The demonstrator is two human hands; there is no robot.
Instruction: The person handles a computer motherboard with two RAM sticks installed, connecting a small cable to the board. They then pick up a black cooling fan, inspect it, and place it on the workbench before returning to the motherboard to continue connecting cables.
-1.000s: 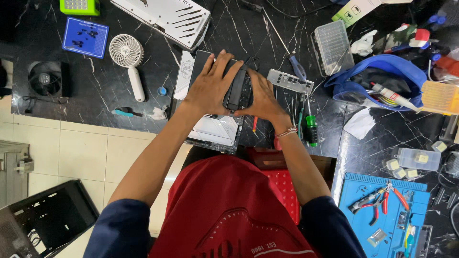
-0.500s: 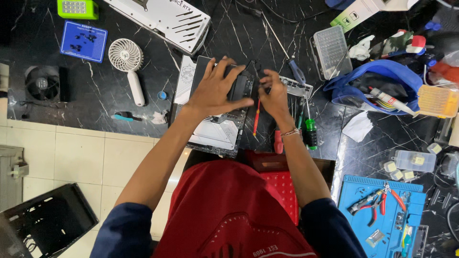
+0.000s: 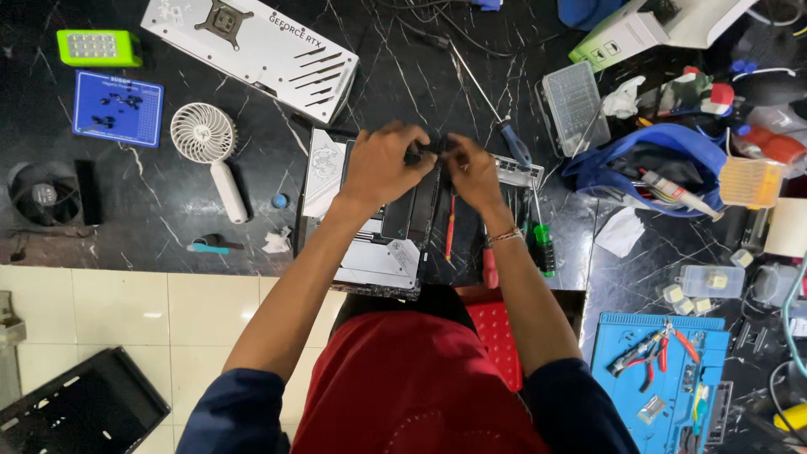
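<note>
Below both grips lies a white motherboard (image 3: 370, 244) on the black tabletop (image 3: 168, 227). The left hand (image 3: 382, 164) and right hand (image 3: 471, 172) meet above it, fingers curled closed around a small black part (image 3: 429, 150) between them. Just right lies a red screwdriver (image 3: 450, 227).

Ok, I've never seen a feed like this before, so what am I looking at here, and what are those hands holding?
There is no machine: this is one camera worn on a person's head, looking straight down at their own two bare hands over a dark marble-patterned worktable. The left hand and right hand meet over a white and black computer board and together pinch a small black part; what it is exactly is hidden by the fingers. Around them lie a white graphics card, a small white handheld fan, a blue parts mat, a red-handled screwdriver, a blue bag, and a blue tool mat with pliers.
</note>
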